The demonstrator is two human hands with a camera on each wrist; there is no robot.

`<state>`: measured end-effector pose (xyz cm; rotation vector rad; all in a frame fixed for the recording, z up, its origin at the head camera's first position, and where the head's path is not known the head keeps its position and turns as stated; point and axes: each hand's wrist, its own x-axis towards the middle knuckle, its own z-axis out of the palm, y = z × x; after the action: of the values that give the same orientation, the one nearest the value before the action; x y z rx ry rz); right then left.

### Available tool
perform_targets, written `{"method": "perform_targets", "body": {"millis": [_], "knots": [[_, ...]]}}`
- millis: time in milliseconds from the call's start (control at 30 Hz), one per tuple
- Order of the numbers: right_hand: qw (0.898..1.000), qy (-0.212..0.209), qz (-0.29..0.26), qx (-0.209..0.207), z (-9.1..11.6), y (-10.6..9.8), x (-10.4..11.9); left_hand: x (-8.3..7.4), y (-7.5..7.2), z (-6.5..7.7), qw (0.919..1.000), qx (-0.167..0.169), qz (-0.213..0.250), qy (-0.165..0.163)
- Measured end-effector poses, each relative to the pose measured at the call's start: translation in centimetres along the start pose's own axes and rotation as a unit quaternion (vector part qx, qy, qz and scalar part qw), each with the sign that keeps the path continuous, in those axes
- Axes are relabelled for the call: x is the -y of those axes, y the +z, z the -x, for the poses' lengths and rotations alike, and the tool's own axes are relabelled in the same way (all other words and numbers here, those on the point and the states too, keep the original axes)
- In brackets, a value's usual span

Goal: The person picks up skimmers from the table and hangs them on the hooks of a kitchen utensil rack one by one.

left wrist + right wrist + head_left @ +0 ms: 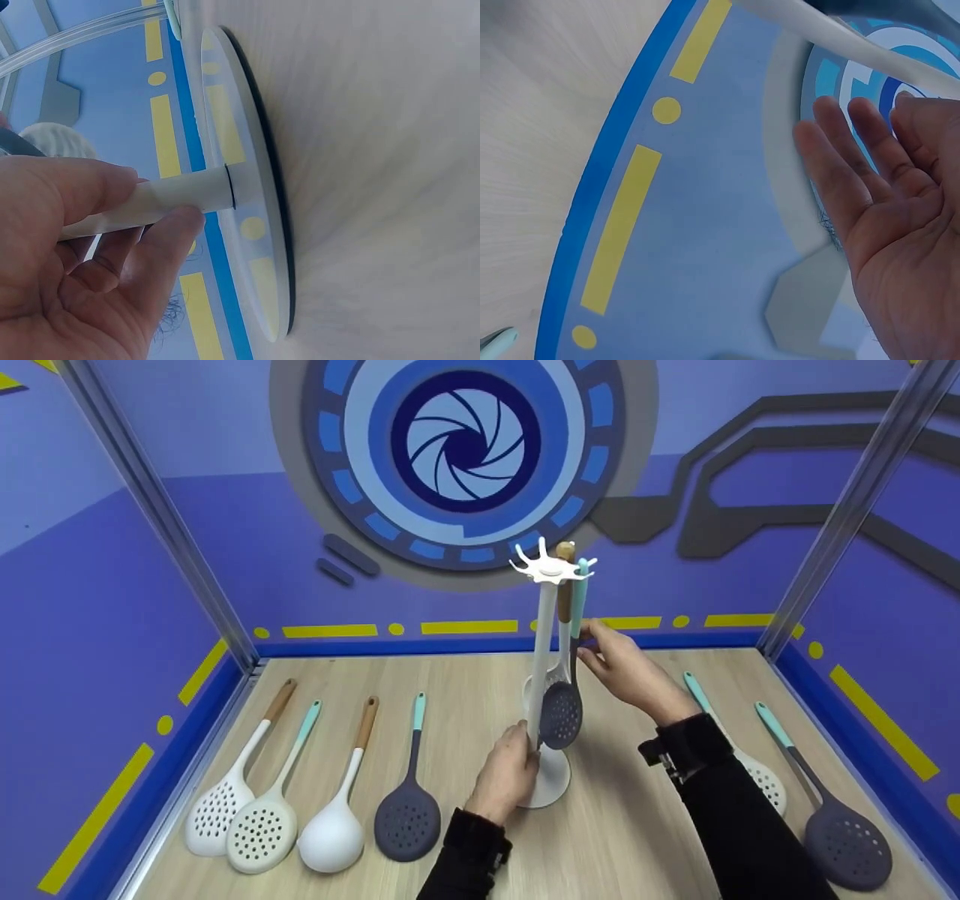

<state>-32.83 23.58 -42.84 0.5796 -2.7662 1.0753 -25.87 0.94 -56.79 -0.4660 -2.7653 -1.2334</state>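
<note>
My left hand (pixel 506 769) grips the lower pole of a white utensil stand (pixel 541 660); in the left wrist view, thumb and fingers pinch the pole just above its round base (pixel 259 225). From the stand's hooked top hang a dark skimmer (pixel 561 716) with a turquoise handle and a wooden-handled white utensil (pixel 565 600), its head partly hidden behind the skimmer. My right hand (pixel 619 660) is close beside the turquoise handle, fingers loosely extended. In the right wrist view its palm (pixel 907 247) holds nothing; whether a fingertip touches the handle I cannot tell.
On the left of the wooden table (pixel 450 697) lie a white skimmer (pixel 217 817), a cream skimmer (pixel 262 832), a white ladle (pixel 332 836) and a dark skimmer (pixel 407 817). At right lie a pale skimmer (pixel 765 780) and another dark one (pixel 847 844). Blue panels surround the table.
</note>
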Motion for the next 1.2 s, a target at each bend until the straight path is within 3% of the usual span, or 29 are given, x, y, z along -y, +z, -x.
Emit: {"method": "perform_targets", "body": {"millis": [233, 533, 833, 1200], "knots": [[1.0, -0.003, -0.006, 0.001, 0.8, -0.2, -0.2, -0.1, 0.1, -0.1, 1.0, -0.006, 0.001, -0.003], [0.998, 0.053, 0.023, 0.0, 2.2, -0.6, -0.2, -0.3, 0.1, 0.0, 0.9997, 0.007, 0.008, -0.023], [0.997, 0.058, 0.052, -0.022, 3.5, -0.7, -0.6, 0.1, 0.1, 0.1, 0.9998, -0.013, 0.006, 0.015], [0.992, 0.08, 0.096, -0.029, 5.0, -0.7, -1.1, -0.2, 0.1, 0.0, 1.0, 0.0, 0.001, 0.006]]}}
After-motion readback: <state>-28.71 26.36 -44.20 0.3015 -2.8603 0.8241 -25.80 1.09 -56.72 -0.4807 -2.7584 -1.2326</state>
